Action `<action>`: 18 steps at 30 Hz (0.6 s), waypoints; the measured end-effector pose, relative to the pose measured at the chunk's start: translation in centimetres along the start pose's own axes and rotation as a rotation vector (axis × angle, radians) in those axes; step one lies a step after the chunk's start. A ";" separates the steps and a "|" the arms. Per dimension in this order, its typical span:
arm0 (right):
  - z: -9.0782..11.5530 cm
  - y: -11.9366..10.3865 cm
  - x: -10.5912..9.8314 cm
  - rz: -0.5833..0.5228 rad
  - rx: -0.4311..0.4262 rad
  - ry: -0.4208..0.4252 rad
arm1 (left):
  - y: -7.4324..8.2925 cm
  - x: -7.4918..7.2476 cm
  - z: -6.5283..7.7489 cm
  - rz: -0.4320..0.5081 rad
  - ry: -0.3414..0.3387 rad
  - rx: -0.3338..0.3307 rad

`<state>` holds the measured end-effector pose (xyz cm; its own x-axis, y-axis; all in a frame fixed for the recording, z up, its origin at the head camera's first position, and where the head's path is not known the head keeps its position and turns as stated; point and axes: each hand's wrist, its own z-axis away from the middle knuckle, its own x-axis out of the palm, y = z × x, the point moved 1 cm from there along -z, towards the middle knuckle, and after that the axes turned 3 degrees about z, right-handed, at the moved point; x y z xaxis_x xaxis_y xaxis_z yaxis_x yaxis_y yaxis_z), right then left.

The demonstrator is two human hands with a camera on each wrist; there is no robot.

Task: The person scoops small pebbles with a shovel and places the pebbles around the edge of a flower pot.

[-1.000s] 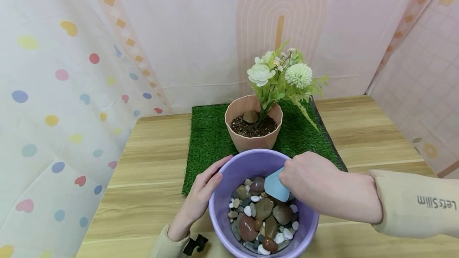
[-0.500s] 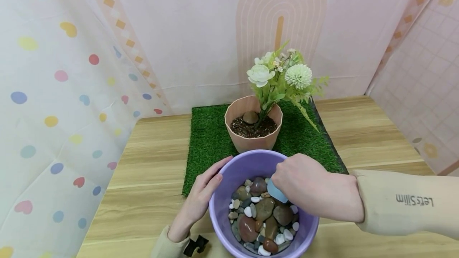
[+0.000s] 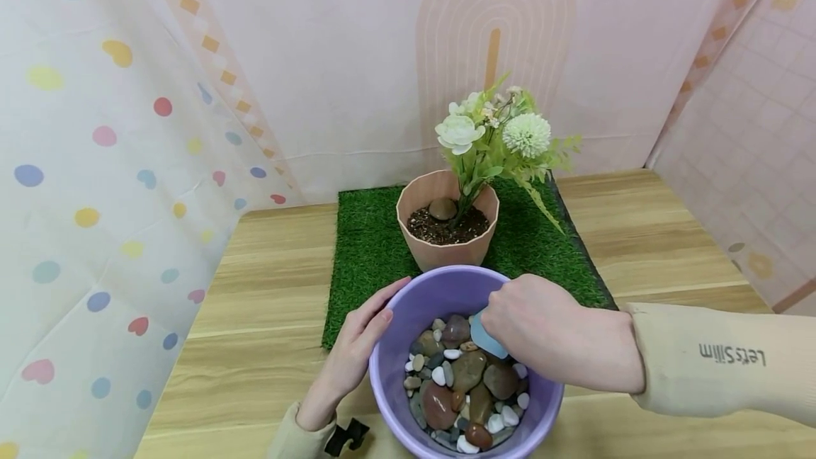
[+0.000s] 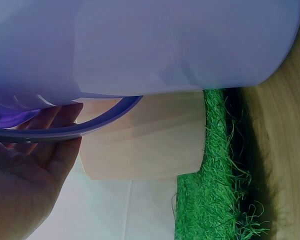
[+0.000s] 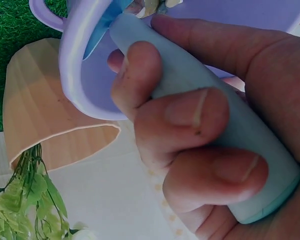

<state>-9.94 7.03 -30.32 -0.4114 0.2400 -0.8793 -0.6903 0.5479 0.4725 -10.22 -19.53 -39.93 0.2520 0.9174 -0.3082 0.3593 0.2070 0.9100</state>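
A purple bucket [image 3: 380, 367] holds brown, grey and white stones [image 3: 468, 371]. My left hand [image 3: 352, 347] is at the bucket's left side; in the left wrist view its fingers [image 4: 65, 155] curl round a purple handle loop [image 4: 97, 122] below the rim. My right hand [image 3: 535, 328] reaches over the bucket's right rim and grips a small light-blue trowel [image 3: 486, 337]. Its blade points down toward the stones, partly hidden by the hand. In the right wrist view the fingers wrap round the trowel's pale handle [image 5: 190, 75].
Behind the bucket stands a peach flowerpot [image 3: 446, 255] with dark soil, one brown stone [image 3: 443, 209] and white flowers [image 3: 525, 134]. It sits on a green turf mat [image 3: 363, 253] on the wooden table [image 3: 274, 261]. Patterned cloth [image 3: 344, 62] hangs behind.
My right hand has shifted left and slightly down with the trowel, so more of the blade is covered. My left hand stays at the bucket. The view has turned slightly.
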 end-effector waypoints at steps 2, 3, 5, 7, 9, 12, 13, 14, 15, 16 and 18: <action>-0.2 0.0 0.1 -0.004 -0.009 0.002 | 0.0 0.0 0.0 0.001 -0.001 -0.003; -0.3 0.0 0.1 -0.010 -0.015 0.001 | -0.1 0.0 0.0 -0.001 -0.001 -0.004; -0.5 0.0 0.1 -0.023 -0.025 0.005 | -0.1 0.0 0.1 -0.001 -0.003 -0.007; -0.7 0.0 0.1 -0.042 -0.033 0.010 | -0.2 0.0 0.2 -0.003 0.000 -0.010; -0.8 0.0 0.2 -0.051 -0.040 0.020 | -0.2 0.0 0.2 -0.002 0.003 -0.011; -0.9 0.2 0.4 -0.069 -0.048 0.017 | -0.2 0.0 0.2 -0.002 0.009 -0.010; -0.9 0.3 0.5 -0.085 -0.050 0.002 | -0.2 0.0 0.2 -0.002 0.009 -0.011; -0.9 0.4 0.7 -0.104 -0.048 -0.016 | -0.1 0.0 0.2 -0.003 0.007 -0.010; -0.9 0.5 0.8 -0.127 -0.044 -0.037 | -0.1 0.0 0.1 -0.005 0.005 -0.012; -0.8 0.6 0.9 -0.145 -0.040 -0.049 | -0.1 0.0 0.1 -0.009 0.004 -0.012; -0.7 0.9 1.3 -0.200 -0.024 -0.070 | -0.1 0.0 0.1 -0.015 0.003 -0.015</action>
<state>-11.50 7.30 -30.94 -0.2231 0.1846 -0.9572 -0.7682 0.5711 0.2892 -10.17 -19.62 -40.00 0.2444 0.9151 -0.3206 0.3495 0.2253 0.9095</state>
